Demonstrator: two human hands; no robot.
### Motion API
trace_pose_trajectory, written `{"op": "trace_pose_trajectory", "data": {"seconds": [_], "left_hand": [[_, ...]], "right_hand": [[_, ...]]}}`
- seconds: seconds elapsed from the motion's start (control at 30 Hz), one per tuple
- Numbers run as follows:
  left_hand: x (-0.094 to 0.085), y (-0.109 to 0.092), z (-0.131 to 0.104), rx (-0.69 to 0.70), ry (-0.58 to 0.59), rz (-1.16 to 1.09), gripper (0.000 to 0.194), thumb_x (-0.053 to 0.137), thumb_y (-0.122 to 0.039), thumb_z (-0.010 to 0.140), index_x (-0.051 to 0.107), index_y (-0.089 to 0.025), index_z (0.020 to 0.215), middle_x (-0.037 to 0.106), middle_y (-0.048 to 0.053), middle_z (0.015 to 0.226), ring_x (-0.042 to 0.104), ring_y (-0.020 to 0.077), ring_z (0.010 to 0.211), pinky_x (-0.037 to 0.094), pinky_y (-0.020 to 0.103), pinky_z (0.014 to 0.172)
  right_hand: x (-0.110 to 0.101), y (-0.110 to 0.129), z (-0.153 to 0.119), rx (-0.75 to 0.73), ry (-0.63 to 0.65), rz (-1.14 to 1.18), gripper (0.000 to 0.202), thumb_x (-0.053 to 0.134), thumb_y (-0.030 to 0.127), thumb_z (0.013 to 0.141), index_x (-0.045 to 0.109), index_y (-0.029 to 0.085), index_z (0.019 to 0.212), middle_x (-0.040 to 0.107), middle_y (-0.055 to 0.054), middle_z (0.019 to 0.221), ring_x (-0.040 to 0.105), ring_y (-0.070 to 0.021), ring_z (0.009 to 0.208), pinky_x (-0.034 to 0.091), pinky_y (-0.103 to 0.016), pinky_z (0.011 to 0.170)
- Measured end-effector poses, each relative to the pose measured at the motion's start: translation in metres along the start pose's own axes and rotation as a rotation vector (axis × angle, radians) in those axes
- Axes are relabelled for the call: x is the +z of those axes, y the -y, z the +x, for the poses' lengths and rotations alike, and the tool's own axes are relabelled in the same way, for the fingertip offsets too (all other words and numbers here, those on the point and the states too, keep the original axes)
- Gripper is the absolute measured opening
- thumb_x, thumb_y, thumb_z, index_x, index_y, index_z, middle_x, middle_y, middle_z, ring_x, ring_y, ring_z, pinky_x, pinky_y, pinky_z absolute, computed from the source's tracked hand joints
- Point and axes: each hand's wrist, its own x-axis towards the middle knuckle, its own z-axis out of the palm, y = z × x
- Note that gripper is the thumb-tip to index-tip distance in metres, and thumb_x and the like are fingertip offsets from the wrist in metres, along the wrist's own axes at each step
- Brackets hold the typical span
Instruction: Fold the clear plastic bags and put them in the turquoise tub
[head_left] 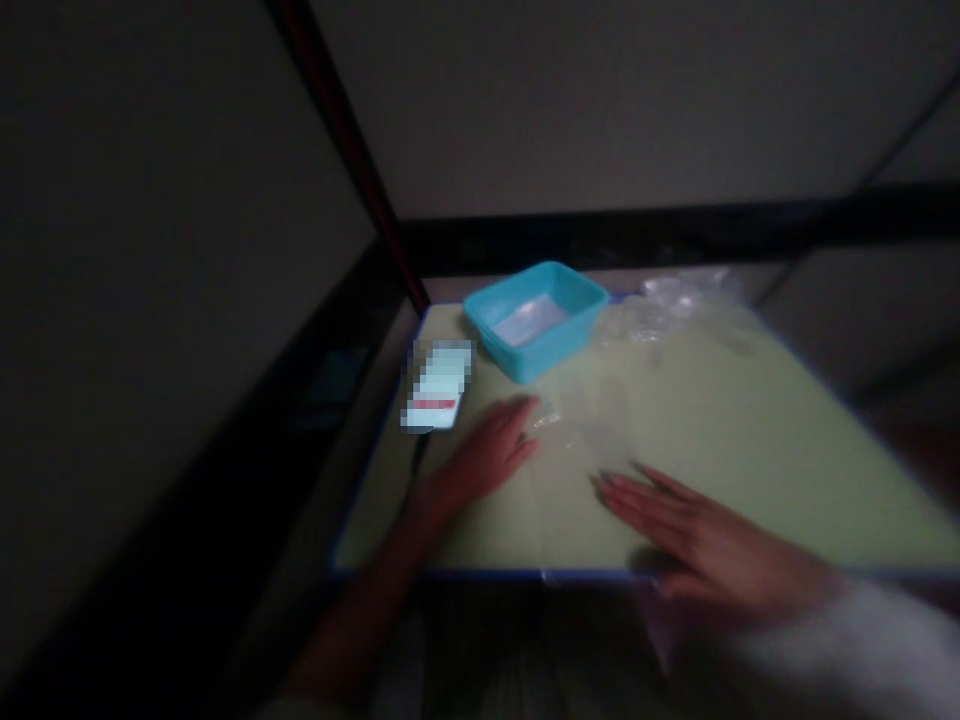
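Observation:
My left hand [495,445] is over the pale yellow tabletop [772,420], its fingers stretched toward the right and its thumb apart from them. Its fingertips are beside a clear plastic piece [547,412], perhaps a bag or film, whose outline is hard to make out; whether they touch it I cannot tell. Nearer the front edge, my right hand [690,530] extends flat with its fingers pointing left. Nothing shows in its grasp. A thin, pinkish, see-through sheet [664,625] hangs below the right hand at the table's front edge. The picture is dim and blurred.
A turquoise plastic basin [559,345] with something whitish inside stands at the back of the table. Crumpled clear plastic [675,300] lies at the back right. Left of the basin is a lit phone [442,385] with a blurred screen and a dark cable [417,460]. Walls enclose the back and left.

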Motion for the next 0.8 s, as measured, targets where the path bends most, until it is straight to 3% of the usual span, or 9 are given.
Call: {"op": "trace_pose_trajectory", "data": {"seconds": [0.17, 0.33, 0.53, 0.6, 0.8], "left_hand": [[-0.004, 0.019, 0.027, -0.062, -0.075, -0.012, 0.05, 0.046, -0.026, 0.09, 0.034, -0.012, 0.137, 0.047, 0.016, 0.135, 0.045, 0.0252, 0.125, 0.037, 0.042, 0.105], [-0.004, 0.019, 0.026, -0.049, -0.125, -0.002, 0.046, 0.045, -0.023, 0.091, 0.037, -0.017, 0.136, 0.047, 0.012, 0.137, 0.043, 0.0231, 0.127, 0.036, 0.043, 0.106], [0.001, 0.018, 0.017, 0.215, 0.085, 0.062, 0.037, 0.041, -0.025, 0.094, 0.048, -0.017, 0.129, 0.046, 0.009, 0.139, 0.039, 0.0187, 0.131, 0.031, 0.04, 0.11], [0.002, 0.018, 0.015, 0.241, 0.133, 0.106, 0.035, 0.042, -0.024, 0.094, 0.051, -0.016, 0.126, 0.048, 0.009, 0.138, 0.039, 0.0194, 0.131, 0.03, 0.04, 0.109], [-0.004, 0.006, 0.002, 0.24, 0.073, 0.005, 0.038, 0.043, -0.02, 0.092, 0.048, -0.019, 0.13, 0.045, 0.007, 0.14, 0.039, 0.0179, 0.131, 0.031, 0.041, 0.11]], "right_hand": [[0.001, 0.002, -0.001, -0.009, -0.027, 0.002, 0.075, 0.047, 0.049, 0.089, 0.014, 0.015, 0.147, 0.026, -0.01, 0.15, 0.02, -0.0224, 0.138, 0.008, -0.045, 0.115], [0.0, 0.006, -0.004, -0.005, -0.03, -0.013, 0.074, 0.047, 0.048, 0.089, 0.016, 0.014, 0.147, 0.026, -0.01, 0.15, 0.021, -0.0217, 0.138, 0.006, -0.043, 0.115], [0.002, 0.009, -0.009, -0.023, -0.02, -0.017, 0.077, 0.048, 0.05, 0.088, 0.015, 0.012, 0.147, 0.024, -0.012, 0.15, 0.02, -0.0229, 0.138, 0.006, -0.043, 0.115], [0.003, 0.008, -0.011, -0.038, -0.017, -0.028, 0.079, 0.048, 0.051, 0.087, 0.015, 0.012, 0.147, 0.025, -0.012, 0.15, 0.021, -0.0228, 0.138, 0.007, -0.043, 0.115], [0.01, 0.002, -0.02, -0.057, -0.064, -0.207, 0.07, 0.052, 0.041, 0.089, 0.024, 0.01, 0.144, 0.028, -0.011, 0.149, 0.021, -0.021, 0.138, 0.007, -0.039, 0.116]]}}
